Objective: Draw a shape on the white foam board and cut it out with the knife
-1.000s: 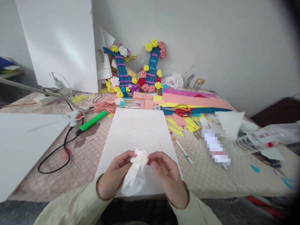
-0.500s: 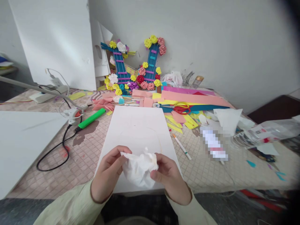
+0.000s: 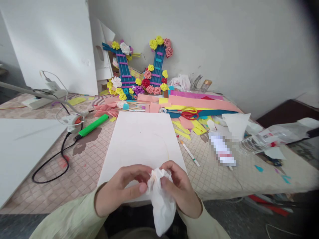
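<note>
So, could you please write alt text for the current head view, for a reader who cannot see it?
A person's right hand pinches crumpled white paper by its gathered top, the left hand beside it, at the near edge of a white board. Beyond lie colored paper strips and scissors; two blue shapes trimmed with paper flowers stand by the wall.

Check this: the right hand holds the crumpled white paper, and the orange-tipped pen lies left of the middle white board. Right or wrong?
Wrong on one point: the head view shows the orange-tipped pen lying right of the middle white board, not left. The right hand does hold the crumpled white paper.
</note>
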`<action>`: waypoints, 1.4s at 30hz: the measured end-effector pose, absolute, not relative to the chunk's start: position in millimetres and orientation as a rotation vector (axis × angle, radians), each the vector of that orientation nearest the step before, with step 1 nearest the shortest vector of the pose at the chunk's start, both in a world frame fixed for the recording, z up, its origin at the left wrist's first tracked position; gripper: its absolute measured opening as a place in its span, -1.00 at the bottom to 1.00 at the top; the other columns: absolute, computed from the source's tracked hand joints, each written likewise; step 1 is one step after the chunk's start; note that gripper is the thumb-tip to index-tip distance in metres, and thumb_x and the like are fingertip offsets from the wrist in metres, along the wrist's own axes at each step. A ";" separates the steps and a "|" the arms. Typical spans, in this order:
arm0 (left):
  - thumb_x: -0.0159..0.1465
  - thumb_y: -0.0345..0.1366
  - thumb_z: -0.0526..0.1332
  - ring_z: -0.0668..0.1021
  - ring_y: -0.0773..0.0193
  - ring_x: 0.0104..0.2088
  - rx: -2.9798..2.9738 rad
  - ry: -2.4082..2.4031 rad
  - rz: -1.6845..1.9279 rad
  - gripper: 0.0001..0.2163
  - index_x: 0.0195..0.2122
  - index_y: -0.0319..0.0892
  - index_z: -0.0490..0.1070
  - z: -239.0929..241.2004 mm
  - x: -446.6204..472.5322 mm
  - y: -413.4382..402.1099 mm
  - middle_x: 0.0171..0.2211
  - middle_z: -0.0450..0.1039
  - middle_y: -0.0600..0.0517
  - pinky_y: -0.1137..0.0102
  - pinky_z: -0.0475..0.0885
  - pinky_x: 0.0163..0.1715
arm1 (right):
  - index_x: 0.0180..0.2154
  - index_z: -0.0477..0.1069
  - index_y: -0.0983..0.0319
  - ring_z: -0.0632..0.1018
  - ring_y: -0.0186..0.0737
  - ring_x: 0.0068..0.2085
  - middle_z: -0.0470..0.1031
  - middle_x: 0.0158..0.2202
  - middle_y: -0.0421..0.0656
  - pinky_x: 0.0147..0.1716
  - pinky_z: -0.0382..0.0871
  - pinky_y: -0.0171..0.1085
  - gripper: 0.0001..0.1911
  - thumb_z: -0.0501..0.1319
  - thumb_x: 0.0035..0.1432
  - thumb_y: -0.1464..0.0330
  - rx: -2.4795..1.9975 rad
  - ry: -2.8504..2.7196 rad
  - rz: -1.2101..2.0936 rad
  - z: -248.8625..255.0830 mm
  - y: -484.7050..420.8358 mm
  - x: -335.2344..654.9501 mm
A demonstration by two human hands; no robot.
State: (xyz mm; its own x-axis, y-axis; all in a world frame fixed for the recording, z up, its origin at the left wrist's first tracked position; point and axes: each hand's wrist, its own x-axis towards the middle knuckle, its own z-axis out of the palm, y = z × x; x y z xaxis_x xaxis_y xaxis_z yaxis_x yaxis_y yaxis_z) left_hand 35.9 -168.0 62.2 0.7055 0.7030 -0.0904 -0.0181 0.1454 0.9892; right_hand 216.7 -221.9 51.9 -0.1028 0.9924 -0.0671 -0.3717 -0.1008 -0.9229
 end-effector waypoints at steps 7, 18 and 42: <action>0.13 -0.17 0.24 0.45 0.24 -0.35 1.166 0.574 0.436 -0.74 -0.24 -0.24 0.40 59.4 51.0 -169.5 -0.38 0.41 -0.04 0.39 0.33 -0.35 | -0.36 0.20 0.21 0.18 -0.48 -0.56 0.22 -0.52 -0.31 -0.59 0.08 -0.46 -0.74 0.22 0.05 0.21 -1.001 -1.095 1.468 52.7 -229.6 229.1; 0.18 -0.32 0.15 0.40 0.37 -0.52 1.496 0.908 0.837 -0.90 -0.40 -0.14 0.45 66.0 48.4 -171.9 -0.48 0.43 0.06 0.53 0.26 -0.54 | -0.20 0.47 0.18 0.39 -0.34 -0.41 0.46 -0.33 -0.16 -0.45 0.24 -0.36 -0.76 0.06 0.19 0.29 -1.313 -1.365 1.068 54.1 -223.6 251.7; 0.21 -0.42 0.11 0.48 0.24 -0.15 1.853 0.729 0.782 -0.80 -0.18 -0.11 0.45 65.2 64.0 -188.7 -0.17 0.47 -0.03 0.42 0.36 -0.13 | -0.28 0.26 0.15 0.41 -0.21 0.00 0.37 -0.01 -0.12 -0.10 0.32 -0.21 -0.92 0.12 0.19 0.29 -0.881 -1.134 1.393 61.3 -224.6 216.8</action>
State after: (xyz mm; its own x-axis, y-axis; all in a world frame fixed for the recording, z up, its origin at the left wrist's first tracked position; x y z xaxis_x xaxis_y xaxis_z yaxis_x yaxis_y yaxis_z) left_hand 64.0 -188.7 65.2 0.6154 0.7624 0.2000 0.1462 -0.3597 0.9215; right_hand 216.8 -224.6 61.3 -0.1418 0.9866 0.0811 -0.2790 0.0388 -0.9595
